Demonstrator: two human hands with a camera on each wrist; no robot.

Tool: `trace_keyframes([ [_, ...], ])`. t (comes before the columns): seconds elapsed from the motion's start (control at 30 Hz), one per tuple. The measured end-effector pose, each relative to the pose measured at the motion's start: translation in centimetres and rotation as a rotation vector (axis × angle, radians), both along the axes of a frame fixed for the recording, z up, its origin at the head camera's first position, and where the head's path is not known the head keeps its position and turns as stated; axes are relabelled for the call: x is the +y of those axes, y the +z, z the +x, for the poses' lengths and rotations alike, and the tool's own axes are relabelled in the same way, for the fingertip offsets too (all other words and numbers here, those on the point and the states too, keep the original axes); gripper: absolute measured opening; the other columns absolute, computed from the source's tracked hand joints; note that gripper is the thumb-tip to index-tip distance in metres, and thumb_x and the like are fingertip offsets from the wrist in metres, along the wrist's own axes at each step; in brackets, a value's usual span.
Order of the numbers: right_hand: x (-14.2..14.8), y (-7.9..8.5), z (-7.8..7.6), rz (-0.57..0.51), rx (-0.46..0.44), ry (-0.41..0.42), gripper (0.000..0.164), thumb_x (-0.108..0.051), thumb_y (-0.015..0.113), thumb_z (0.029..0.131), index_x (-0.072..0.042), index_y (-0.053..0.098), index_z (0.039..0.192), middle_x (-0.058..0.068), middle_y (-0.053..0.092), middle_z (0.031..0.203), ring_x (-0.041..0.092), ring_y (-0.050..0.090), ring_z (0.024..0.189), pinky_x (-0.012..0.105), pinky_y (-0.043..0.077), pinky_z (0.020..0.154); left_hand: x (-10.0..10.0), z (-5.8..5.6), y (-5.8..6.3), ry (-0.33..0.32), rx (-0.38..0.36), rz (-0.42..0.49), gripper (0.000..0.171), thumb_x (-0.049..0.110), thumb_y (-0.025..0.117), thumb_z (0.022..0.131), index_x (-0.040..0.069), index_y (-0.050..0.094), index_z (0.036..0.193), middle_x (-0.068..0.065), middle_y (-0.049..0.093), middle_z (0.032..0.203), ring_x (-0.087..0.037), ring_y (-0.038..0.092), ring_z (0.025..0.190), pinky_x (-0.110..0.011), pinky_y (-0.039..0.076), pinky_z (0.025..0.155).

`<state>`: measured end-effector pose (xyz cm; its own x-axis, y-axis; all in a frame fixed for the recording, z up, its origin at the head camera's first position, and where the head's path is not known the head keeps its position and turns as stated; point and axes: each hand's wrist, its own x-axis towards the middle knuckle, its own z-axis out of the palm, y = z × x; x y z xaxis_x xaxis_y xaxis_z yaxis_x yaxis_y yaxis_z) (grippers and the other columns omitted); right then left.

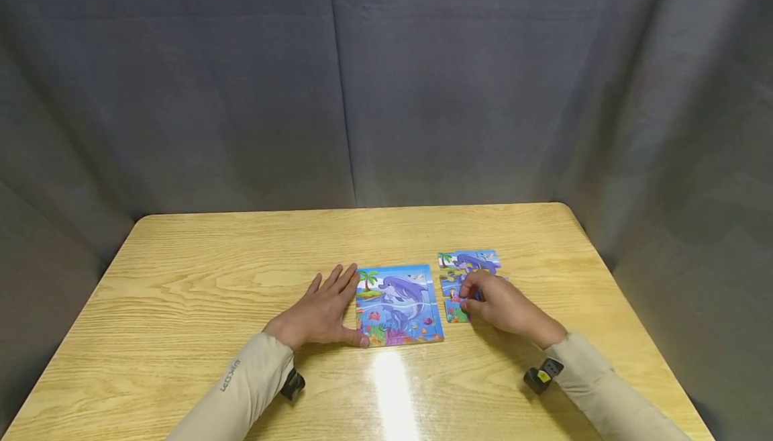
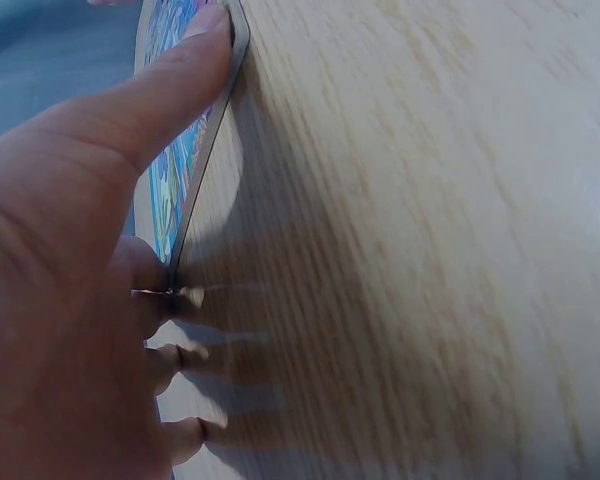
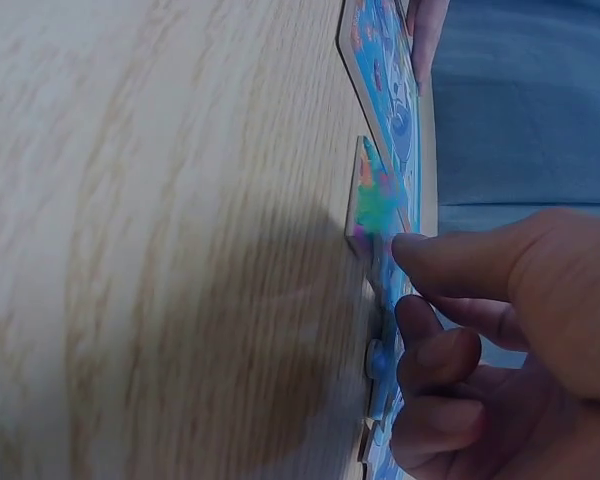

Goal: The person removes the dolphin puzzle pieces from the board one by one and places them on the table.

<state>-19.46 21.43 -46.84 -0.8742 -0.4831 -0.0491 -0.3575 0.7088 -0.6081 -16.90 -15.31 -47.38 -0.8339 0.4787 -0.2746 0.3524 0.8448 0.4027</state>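
A square dolphin picture puzzle in a tray point(image 1: 398, 307) lies flat in front of me, palm tree, dolphins and coral showing. My left hand point(image 1: 323, 310) rests at its left side with spread, straight fingers; the thumb lies on the near left corner, as the left wrist view confirms. To the right of the tray my right hand point(image 1: 498, 303) bends over a group of loose puzzle pieces point(image 1: 477, 260). Its thumb and forefinger pinch at a green coral puzzle piece point(image 3: 372, 200), blurred in the right wrist view. The hand hides part of the group.
The wooden table point(image 1: 211, 273) extends around both hands, with rounded far corners. A grey curtain point(image 1: 241, 92) hangs behind it and at both sides. Glare shines on the tabletop below the tray. A black camera is strapped to each wrist.
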Motion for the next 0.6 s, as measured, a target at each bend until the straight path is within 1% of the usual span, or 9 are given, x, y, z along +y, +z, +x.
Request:
trace_keyframes([
  [0.13, -0.1, -0.2, -0.1, -0.008, 0.008, 0.002, 0.012, -0.006, 0.075, 0.099, -0.013, 0.066, 0.094, -0.001, 0.067, 0.093, 0.011, 0.056, 0.083, 0.022, 0.047, 0.068, 0.0, 0.0, 0.0, -0.001, -0.001, -0.006, 0.125, 0.07, 0.076, 0.087, 0.003, 0.012, 0.172, -0.013, 0.003, 0.182, -0.038, 0.003, 0.17, -0.069, 0.007, 0.134],
  [0.3, -0.9, -0.3, -0.2, -0.049, -0.025, 0.028, 0.01, -0.005, 0.073, 0.099, -0.011, 0.067, 0.095, 0.002, 0.069, 0.097, 0.011, 0.057, 0.083, 0.022, 0.049, 0.067, 0.1, 0.1, 0.0, -0.002, 0.004, -0.01, 0.125, 0.071, 0.076, 0.087, 0.004, 0.013, 0.172, -0.013, 0.004, 0.182, -0.038, 0.003, 0.17, -0.069, 0.008, 0.134],
  [0.47, -2.4, -0.1, -0.2, -0.043, -0.012, 0.087, 0.007, -0.006, 0.074, 0.099, -0.009, 0.068, 0.099, 0.001, 0.068, 0.096, 0.009, 0.058, 0.079, 0.022, 0.05, 0.067, 0.1, 0.0, 0.0, 0.001, 0.008, -0.009, 0.125, 0.071, 0.076, 0.087, 0.003, 0.013, 0.172, -0.013, 0.004, 0.182, -0.038, 0.003, 0.17, -0.069, 0.008, 0.134],
  [0.6, -3.8, 0.1, -0.1, -0.038, -0.024, 0.142, 0.005, -0.008, 0.073, 0.1, -0.008, 0.07, 0.103, -0.001, 0.068, 0.093, 0.007, 0.058, 0.077, 0.023, 0.05, 0.067, 0.1, 0.0, 0.0, -0.001, 0.007, -0.009, 0.124, 0.07, 0.076, 0.087, 0.003, 0.013, 0.172, -0.013, 0.004, 0.182, -0.038, 0.003, 0.17, -0.068, 0.007, 0.134],
])
